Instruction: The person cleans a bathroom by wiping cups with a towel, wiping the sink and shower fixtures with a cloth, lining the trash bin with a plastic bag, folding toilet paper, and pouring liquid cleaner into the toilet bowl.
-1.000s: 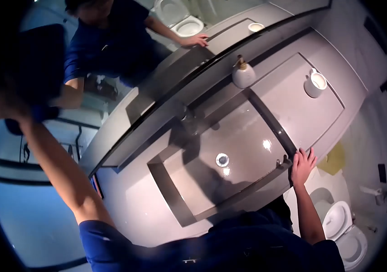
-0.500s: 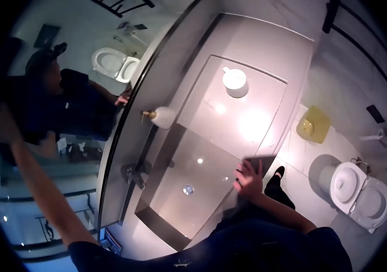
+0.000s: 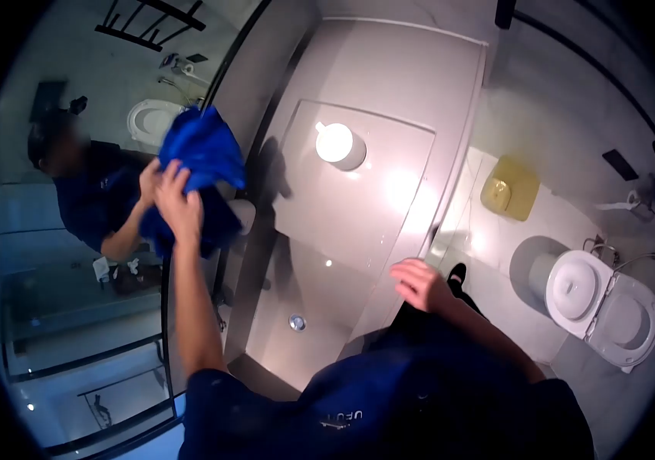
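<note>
One blue cloth [image 3: 203, 146] in the left hand [image 3: 179, 205], up at the mirror [image 3: 28, 215].
Reading the view as a clock, the cloth hangs bunched at 10 o'clock, against or just in front of the glass; the left hand, fingers part-curled, grips it at 9. The right hand [image 3: 422, 284], at 4, is slack with fingers half-bent and nothing visible in it, by the front edge of the counter [image 3: 389, 65]; whether it touches is unclear. The cup [image 3: 339, 146] stands near 12, the basin [image 3: 308, 349] lies around 6. The cloth work looks under way rather than finished; how much glass is done, and how much remains, cannot be told.
</note>
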Demonstrator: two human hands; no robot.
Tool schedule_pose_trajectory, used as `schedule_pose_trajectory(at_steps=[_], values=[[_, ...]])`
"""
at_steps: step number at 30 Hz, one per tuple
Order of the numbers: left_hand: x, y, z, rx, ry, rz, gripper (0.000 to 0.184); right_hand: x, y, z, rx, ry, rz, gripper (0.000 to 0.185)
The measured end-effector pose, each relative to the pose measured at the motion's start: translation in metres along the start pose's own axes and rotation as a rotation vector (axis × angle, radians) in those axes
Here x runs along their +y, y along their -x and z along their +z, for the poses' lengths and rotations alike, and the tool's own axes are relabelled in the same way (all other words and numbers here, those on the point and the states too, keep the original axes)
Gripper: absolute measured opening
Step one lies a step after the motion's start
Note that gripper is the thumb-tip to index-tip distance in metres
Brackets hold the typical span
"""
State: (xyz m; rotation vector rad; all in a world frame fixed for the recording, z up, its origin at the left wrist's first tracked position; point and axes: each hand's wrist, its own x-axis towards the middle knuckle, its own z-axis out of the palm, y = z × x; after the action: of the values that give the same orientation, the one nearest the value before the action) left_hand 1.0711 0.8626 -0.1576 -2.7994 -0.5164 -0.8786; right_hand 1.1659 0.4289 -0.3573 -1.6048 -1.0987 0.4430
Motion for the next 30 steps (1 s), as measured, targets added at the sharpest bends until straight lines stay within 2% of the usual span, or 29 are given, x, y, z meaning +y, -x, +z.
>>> schedule_pose_trajectory(at_steps=[1,2,4,5,6,8,9,10,12,13,16,18,19,21,22,23,26,28,30], values=[[0.013,0.022,0.015,0.08,0.364,-0.198,0.034,0.005,-0.004,-0.008,0.13,-0.001,0.177,0.033],[0.047,0.035,0.019,0.103,0.54,-0.392,0.034,0.007,-0.01,-0.012,0.261,-0.005,0.356,0.036],[0.086,0.074,0.049,0.02,0.589,-0.574,0.037,0.013,-0.066,-0.028,0.368,0.37,0.111,0.048],[0.095,0.104,0.08,-0.075,0.621,-0.7,0.036,0.012,-0.1,-0.03,0.307,0.387,0.133,0.053],[0.118,0.121,0.103,-0.093,0.585,-0.719,0.036,0.012,-0.136,-0.029,0.255,0.41,0.142,0.057],[0.164,0.152,0.146,-0.328,0.301,-0.645,0.041,0.02,-0.196,-0.016,0.169,0.483,0.101,0.06],[0.177,0.15,0.143,-0.312,0.202,-0.536,0.042,0.022,-0.216,-0.009,0.107,0.521,0.098,0.062],[0.181,0.145,0.142,-0.307,0.098,-0.431,0.044,0.029,-0.231,0.001,0.083,0.572,0.083,0.05],[0.161,0.137,0.156,-0.244,0.065,-0.377,0.044,0.048,-0.25,0.012,-0.058,0.499,0.14,0.033],[0.148,0.13,0.162,-0.247,0.103,-0.377,0.043,0.055,-0.251,0.018,0.006,0.443,0.132,0.027],[0.118,0.106,0.182,-0.25,0.208,-0.372,0.042,0.033,-0.24,0.003,-0.035,0.353,0.127,0.028],[0.115,0.081,0.201,-0.217,0.232,-0.376,0.041,0.023,-0.216,-0.013,0.016,0.363,0.081,0.025],[0.121,0.065,0.21,-0.213,0.245,-0.38,0.04,-0.002,-0.202,-0.026,0.083,-0.076,0.286,0.024],[0.148,0.04,0.232,-0.197,0.287,-0.325,0.041,-0.027,-0.164,-0.05,0.148,-0.077,0.248,0.024],[0.168,0.03,0.241,-0.174,0.349,-0.242,0.042,-0.03,-0.14,-0.067,0.125,0.355,0.002,0.025],[0.193,0.025,0.254,-0.205,0.395,-0.163,0.044,-0.04,-0.119,-0.078,0.132,0.356,0.062,0.026],[0.263,0.024,0.245,-0.221,0.618,-0.084,0.034,-0.049,-0.054,-0.101,0.177,0.374,0.214,0.028],[0.282,0.037,0.226,-0.37,0.75,0.072,0.033,-0.052,-0.018,-0.109,0.242,0.369,0.328,0.028],[0.294,0.057,0.203,-0.432,0.713,-0.031,0.032,-0.054,0.011,-0.116,0.281,0.383,0.435,0.029]])
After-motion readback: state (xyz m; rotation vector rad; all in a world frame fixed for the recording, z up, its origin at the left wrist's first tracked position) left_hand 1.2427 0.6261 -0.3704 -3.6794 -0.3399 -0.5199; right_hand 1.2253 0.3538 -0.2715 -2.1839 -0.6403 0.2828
